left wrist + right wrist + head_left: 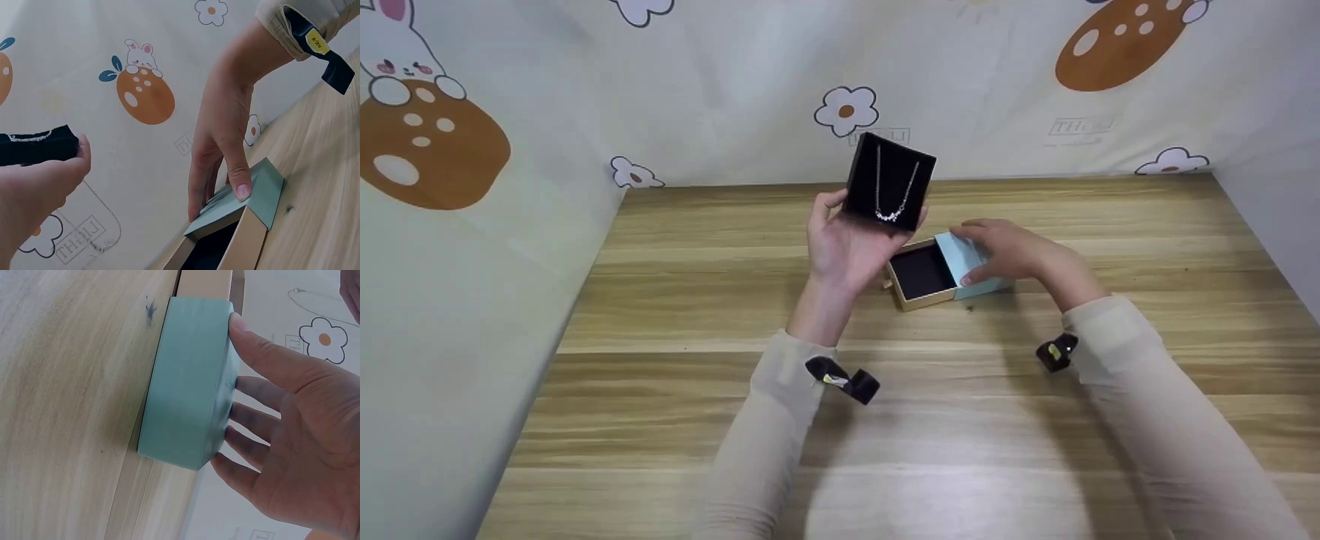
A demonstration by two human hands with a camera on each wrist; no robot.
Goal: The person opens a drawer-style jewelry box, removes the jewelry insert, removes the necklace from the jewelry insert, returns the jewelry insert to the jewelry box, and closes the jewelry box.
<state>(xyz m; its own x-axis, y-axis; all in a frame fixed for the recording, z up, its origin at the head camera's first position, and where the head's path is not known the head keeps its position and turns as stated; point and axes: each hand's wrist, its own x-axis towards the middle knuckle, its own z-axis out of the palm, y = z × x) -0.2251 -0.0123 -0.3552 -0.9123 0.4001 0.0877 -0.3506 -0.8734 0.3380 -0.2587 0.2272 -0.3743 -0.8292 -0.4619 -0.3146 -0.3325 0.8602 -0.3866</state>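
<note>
My left hand (851, 251) holds up a black padded insert (877, 184), tilted toward the head camera. A silver necklace (889, 216) with small sparkling stones lies across its face; in the left wrist view a loop of chain (117, 228) hangs below the insert. On the table stands a slide-out gift box with a light blue sleeve (183, 377) and a beige drawer (928, 301), partly pulled out, dark inside. My right hand (1012, 247) grips the sleeve from above, thumb at the near top edge and fingers across to the far side.
The box rests on a wood-grain table (675, 420), toward the back. A pale printed curtain (735, 90) with flowers and rabbits rises behind the table and along its sides. Each sleeve cuff carries a small black wrist camera (864, 386).
</note>
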